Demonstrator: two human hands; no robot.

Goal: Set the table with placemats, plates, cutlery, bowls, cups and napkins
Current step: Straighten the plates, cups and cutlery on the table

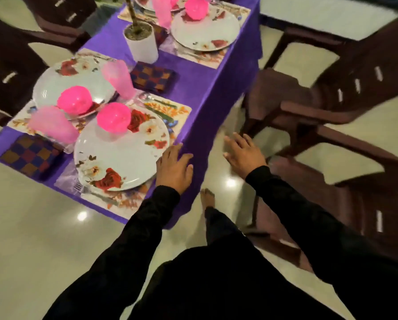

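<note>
A purple-clothed table (207, 88) carries several place settings. The nearest floral plate (121, 155) sits on a floral placemat (170, 109) with an upturned pink bowl (113, 117) on it. Beside it lie a checked napkin (29, 155), a pink cup (52, 128) and a fork (79, 187). Another plate (70, 82) holds a pink bowl (74, 100), with a pink cup (119, 78) and a napkin (153, 76) nearby. My left hand (173, 168) rests flat on the table's near edge, fingers straight. Off the table, above the floor, my right hand (243, 152) is spread and holds nothing.
A white pot (142, 41) with a plant stem stands mid-table. A far plate (203, 28) has a pink bowl (196, 8). Dark brown chairs (332, 93) stand close on the right, and others (6, 72) on the left. My foot (207, 198) is on the glossy tile floor.
</note>
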